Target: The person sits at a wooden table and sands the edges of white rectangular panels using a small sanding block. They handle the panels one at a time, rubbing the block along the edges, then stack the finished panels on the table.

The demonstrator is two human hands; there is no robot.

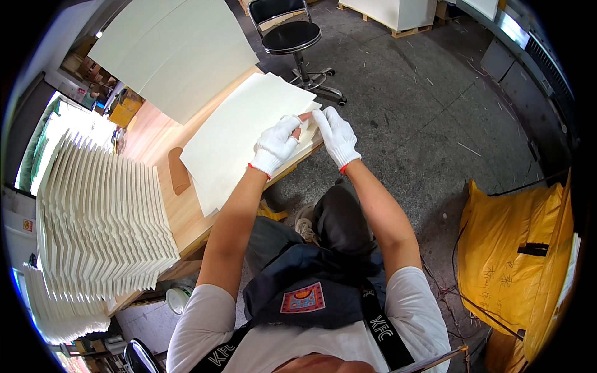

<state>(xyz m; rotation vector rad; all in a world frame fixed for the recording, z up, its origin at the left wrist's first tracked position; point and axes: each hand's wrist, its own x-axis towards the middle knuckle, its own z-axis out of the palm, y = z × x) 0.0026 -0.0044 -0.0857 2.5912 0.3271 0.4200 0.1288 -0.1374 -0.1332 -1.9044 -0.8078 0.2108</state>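
A stack of large white sheets (239, 127) lies at a slant on the wooden table (189, 217), its edges slightly fanned. Both my hands wear white knit gloves with red cuffs. My left hand (277, 144) is over the sheets' near right end, bare thumb and fingertip showing, closed at their edge. Opposite it, beside the table's edge, my right hand (336, 137) has its fingers together and closed at the sheets' corner. The two hands nearly meet there. How many sheets lie between the fingers is hidden.
A tall pile of folded white sheets (106, 230) stands on the left, with a brown cardboard roll (179, 171) beside the stack. Large white boards (180, 56) rise at the table's far end. A black swivel chair (289, 37) stands beyond; a yellow cover (513, 255) hangs at right.
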